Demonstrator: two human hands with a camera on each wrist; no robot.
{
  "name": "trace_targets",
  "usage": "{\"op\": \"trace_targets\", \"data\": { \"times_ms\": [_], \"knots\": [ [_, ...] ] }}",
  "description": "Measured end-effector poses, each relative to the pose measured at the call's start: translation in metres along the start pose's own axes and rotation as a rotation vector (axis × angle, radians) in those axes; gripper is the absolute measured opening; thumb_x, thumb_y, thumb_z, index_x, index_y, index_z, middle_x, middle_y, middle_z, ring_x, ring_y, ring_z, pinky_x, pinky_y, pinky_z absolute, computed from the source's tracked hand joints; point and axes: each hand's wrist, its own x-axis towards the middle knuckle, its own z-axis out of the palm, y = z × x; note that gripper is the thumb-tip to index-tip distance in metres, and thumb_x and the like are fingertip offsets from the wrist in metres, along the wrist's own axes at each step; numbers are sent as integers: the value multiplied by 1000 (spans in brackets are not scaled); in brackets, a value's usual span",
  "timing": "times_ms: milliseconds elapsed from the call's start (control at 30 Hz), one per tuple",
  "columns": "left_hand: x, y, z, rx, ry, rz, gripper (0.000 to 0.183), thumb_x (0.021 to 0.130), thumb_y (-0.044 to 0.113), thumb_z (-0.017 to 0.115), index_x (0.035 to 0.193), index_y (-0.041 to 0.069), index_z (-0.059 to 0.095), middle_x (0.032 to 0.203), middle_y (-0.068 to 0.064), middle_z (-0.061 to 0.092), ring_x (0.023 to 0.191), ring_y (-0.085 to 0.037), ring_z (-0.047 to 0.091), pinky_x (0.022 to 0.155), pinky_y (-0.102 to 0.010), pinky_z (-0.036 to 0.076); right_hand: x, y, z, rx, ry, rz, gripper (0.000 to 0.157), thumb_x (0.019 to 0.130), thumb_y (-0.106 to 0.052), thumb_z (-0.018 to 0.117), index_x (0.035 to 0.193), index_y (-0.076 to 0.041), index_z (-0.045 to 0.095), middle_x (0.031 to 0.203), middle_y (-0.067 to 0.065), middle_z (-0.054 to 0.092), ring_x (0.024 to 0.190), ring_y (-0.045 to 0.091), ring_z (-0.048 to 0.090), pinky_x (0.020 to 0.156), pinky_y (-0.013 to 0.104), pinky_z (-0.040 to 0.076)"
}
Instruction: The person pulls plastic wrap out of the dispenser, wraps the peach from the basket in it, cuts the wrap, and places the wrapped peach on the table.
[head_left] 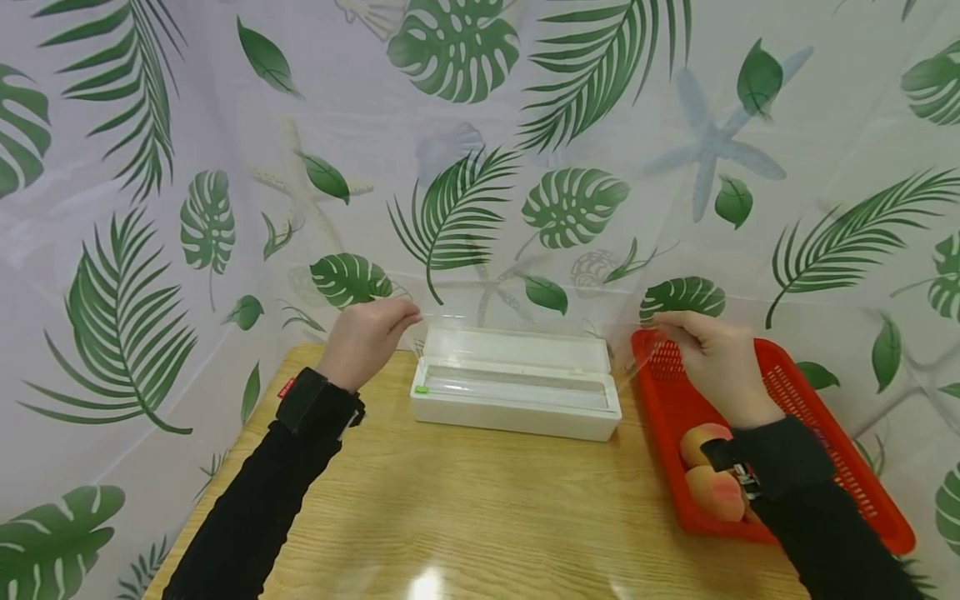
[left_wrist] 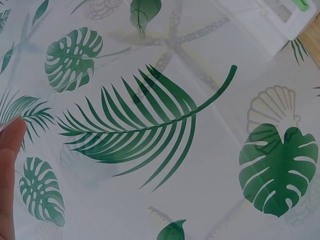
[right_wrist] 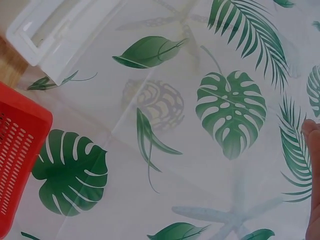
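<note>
Between my two raised hands stretches a sheet of clear cling film, faint against the leafy backdrop. My left hand pinches its left side with thumb and fingers, above the left end of a white cling film dispenser. The right hand pinches the other side, over the far part of a red basket. The dispenser's lid is up, and a green slider shows at its left. Only fingertips of each hand enter the wrist views.
Several peach-like fruits lie in the red basket, partly hidden by my right wrist. The wooden table ends just behind the dispenser, where a white sheet printed with green leaves hangs.
</note>
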Motion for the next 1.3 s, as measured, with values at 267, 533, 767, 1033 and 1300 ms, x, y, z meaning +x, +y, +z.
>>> {"op": "trace_targets", "data": {
  "times_ms": [267, 533, 767, 1033, 1300],
  "knots": [
    [-4, 8, -8, -5, 49, 56, 7, 77, 1, 65, 84, 0, 65, 78, -10, 65, 71, -21, 62, 63, -29, 49, -3, -9, -10, 0, 15, -28, 26, 71, 16, 63, 93, 3, 66, 86, 15, 65, 75, 26, 61, 73, 2, 33],
    [-6, 15, -16, 7, 99, 108, 9, 75, 0, 67, 84, -2, 65, 76, -11, 65, 68, -21, 63, 61, -31, 50, -8, -17, -19, -10, 58, -95, 29, 66, 17, 67, 91, 3, 66, 84, 14, 65, 75, 26, 61, 77, 4, 34],
    [-13, 22, -23, 22, 131, 149, 10, 72, -1, 68, 82, -2, 65, 72, -10, 64, 63, -21, 62, 56, -31, 50, -15, -24, -26, 0, 93, -120, 35, 62, 19, 67, 93, 2, 67, 85, 13, 65, 74, 25, 59, 81, 7, 35],
    [-24, 32, -31, 29, 137, 192, 9, 74, 4, 68, 80, -1, 64, 68, -8, 63, 53, -17, 58, 45, -26, 45, -30, -31, -33, 3, 101, -161, 47, 91, -37, 43, 92, 3, 68, 84, 12, 66, 76, 5, 55, 77, 5, 36],
    [-43, 46, -39, 4, 142, 212, 34, 94, 25, 42, 79, 3, 63, 65, -4, 60, 53, -14, 57, 47, -26, 46, -50, -38, -40, 51, 58, -219, 48, 91, -38, 42, 84, 2, 69, 77, 6, 65, 78, -7, 53, 69, 5, 39]
  ]
}}
